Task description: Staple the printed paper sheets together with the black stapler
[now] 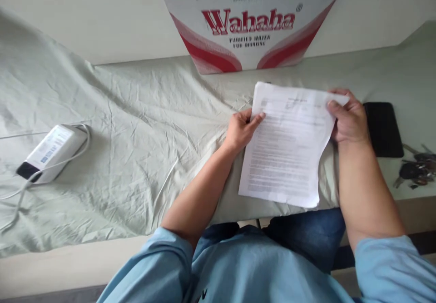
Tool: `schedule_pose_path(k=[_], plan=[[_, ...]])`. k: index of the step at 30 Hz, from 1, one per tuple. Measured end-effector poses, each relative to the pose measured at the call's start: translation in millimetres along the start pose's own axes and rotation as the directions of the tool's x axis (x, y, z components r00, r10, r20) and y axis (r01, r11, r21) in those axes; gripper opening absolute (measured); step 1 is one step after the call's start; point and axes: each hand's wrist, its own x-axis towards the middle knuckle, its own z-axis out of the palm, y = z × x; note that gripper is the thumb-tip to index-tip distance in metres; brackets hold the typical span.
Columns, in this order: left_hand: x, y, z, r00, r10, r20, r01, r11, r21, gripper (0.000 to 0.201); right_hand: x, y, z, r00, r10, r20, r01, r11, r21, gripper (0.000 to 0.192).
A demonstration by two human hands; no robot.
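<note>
A stack of printed white paper sheets (286,144) lies tilted over the front of a surface covered with a pale green wrinkled sheet (143,126). My left hand (241,128) grips the stack's left edge near the top, thumb on the page. My right hand (349,116) holds the top right corner, fingers curled over the edge. The lower end of the papers hangs past the surface edge toward my lap.
A white and red Wahaha cardboard box (248,21) leans against the wall behind the papers. A black phone (383,128) and a bunch of keys (417,169) lie at the right. A white power bank with a cable (51,151) sits at the left.
</note>
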Motion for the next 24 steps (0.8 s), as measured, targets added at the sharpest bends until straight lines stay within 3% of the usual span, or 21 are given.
schedule_pose_path(k=[3,5,12,19,24], plan=[[4,-5,0.5,0.992,0.014,-0.125,-0.031,0.991,-0.132,0.063,6,8,4,0.991,-0.108,0.081,0.099,0.990,0.099,0.072],[7,-7,0.7,0.987,-0.008,-0.158,-0.025,0.978,-0.208,0.055,7,12,6,0.986,-0.111,0.126,0.102,0.992,0.075,0.073],[10,-5,3.0,0.974,-0.038,-0.221,-0.048,0.928,-0.370,0.059,3,17,3,0.986,-0.139,0.092,0.145,0.988,-0.061,0.055],[8,2,6.2,0.980,-0.059,-0.191,-0.017,0.928,-0.373,0.063,11,22,-5,0.969,-0.202,0.146,0.214,0.974,-0.074,0.060],[8,6,1.9,0.977,-0.072,-0.202,0.004,0.949,-0.314,0.062,9,12,8,0.970,-0.196,0.143,0.211,0.972,-0.105,0.061]])
